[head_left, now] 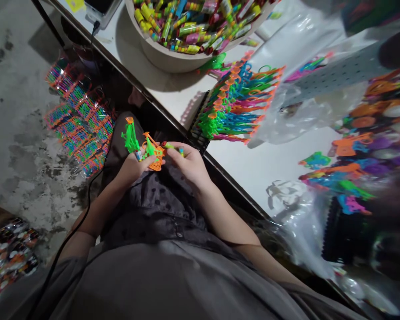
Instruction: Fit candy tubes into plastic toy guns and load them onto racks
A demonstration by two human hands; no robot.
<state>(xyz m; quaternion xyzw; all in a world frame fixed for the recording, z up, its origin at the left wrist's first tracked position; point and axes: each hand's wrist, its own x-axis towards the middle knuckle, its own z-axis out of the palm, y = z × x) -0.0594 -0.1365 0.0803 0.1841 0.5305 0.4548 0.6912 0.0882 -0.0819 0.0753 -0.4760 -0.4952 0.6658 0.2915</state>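
Above my lap, my left hand (136, 166) is closed around small plastic toy pieces. A bright green toy piece (130, 138) with an orange tip sticks up from it, and an orange mesh piece (156, 162) shows by the fingers. A small tube with a pale label (139, 155) rests against the thumb side. My right hand (190, 165) pinches a small yellow-green tube with a red end (166, 145), close to the orange piece. Another little tube with a blue end (181, 151) shows at its fingers.
A round tub (173, 62) full of small colourful tubes stands on the white table (233, 166). Beside it is a rack of colourful plastic pieces (236, 102). Clear plastic bags (296, 111) and loose toys lie rightward. Wrapped bundles (80, 120) are at left; a black cable hangs nearby.
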